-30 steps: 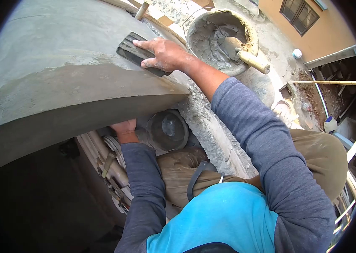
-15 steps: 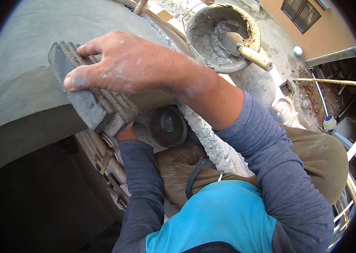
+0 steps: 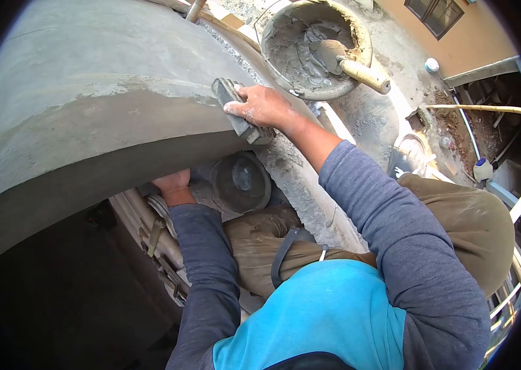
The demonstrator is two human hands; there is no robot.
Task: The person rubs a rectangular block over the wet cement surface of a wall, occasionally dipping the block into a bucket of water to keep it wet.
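Observation:
My right hand (image 3: 263, 108) is closed round a grey ridged float block (image 3: 236, 114), which lies against the right part of the curved cement surface (image 3: 106, 123). Below the surface's lower edge, my left hand (image 3: 174, 180) shows only in part; its fingers are hidden under the edge. A round dark bucket (image 3: 241, 183) is just right of my left hand. Beyond my right hand, a large bucket (image 3: 359, 37) holds wet mortar and a trowel (image 3: 362, 74) with a pale handle.
Bamboo poles and pipes (image 3: 149, 225) run below the curved surface at the left. A rough concrete ledge (image 3: 310, 191) passes between the small bucket and my legs. An orange wall with a window (image 3: 434, 15) stands at the upper right.
My right hand has moved right and away from me with the float block, uncovering more of the cement surface. My left hand now shows beneath the edge. The view has shifted slightly.

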